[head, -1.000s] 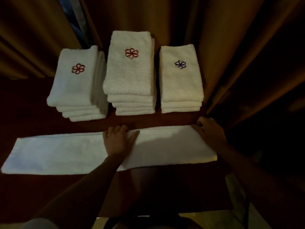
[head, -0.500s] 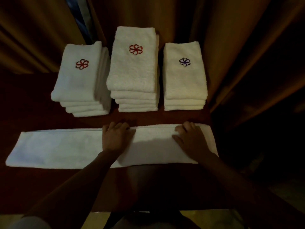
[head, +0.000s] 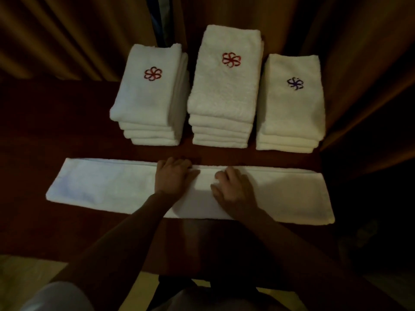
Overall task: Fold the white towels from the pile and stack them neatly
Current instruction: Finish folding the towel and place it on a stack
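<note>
Curtains point(head: 67, 37) hang behind the table point(head: 33, 198). Towel point(head: 107, 187), folded into a long strip, lies across the table in front of three stacks point(head: 222, 86). Both hands rest flat on the towel's middle: left hand point(head: 174, 176) with fingers together, right hand point(head: 233, 187) just beside it, fingers slightly spread.

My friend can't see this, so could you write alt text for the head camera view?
Two hands, left hand and right hand, press flat on a long folded white towel on a dark table; behind it stand three stacks of folded towels.
</note>
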A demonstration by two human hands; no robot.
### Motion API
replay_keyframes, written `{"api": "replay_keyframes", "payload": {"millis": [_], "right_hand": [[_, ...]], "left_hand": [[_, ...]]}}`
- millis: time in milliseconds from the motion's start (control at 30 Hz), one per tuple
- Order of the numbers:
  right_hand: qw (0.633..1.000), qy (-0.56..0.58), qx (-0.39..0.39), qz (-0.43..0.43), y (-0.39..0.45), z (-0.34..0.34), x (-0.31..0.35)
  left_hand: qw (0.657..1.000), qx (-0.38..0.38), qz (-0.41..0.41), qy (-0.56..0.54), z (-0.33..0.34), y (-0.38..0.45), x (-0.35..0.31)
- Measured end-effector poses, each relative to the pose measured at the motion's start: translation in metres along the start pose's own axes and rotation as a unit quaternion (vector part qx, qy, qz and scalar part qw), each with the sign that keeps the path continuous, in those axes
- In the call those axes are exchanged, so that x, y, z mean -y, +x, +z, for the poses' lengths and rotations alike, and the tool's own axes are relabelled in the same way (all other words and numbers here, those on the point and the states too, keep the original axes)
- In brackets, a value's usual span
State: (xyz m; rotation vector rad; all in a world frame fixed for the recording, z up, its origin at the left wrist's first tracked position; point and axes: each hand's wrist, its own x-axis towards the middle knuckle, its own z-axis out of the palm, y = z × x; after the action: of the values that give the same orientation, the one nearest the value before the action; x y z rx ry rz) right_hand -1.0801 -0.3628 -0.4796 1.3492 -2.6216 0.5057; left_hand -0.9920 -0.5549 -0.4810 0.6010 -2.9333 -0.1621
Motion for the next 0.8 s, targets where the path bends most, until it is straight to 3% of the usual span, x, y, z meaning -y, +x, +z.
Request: {"api": "replay_keyframes", "payload": {"millis": [267, 500, 800], "right_hand": [[0.995, -0.007, 0.093, 0.039, -0.005, 0.007, 0.0], [0.988, -0.103, 0.082, 0.079, 0.012, 0.015, 0.033], [0.988, -0.094, 0.059, 0.106, 0.016, 0.028, 0.046]], "left_hand": [[0.998, -0.02, -0.062, 0.013, -0.013, -0.018, 0.115], [0.995, -0.03, -0.088, -0.042, -0.022, -0.035, 0.176], [0.988, -0.042, -0.123, -0.085, -0.034, -0.053, 0.255]]}}
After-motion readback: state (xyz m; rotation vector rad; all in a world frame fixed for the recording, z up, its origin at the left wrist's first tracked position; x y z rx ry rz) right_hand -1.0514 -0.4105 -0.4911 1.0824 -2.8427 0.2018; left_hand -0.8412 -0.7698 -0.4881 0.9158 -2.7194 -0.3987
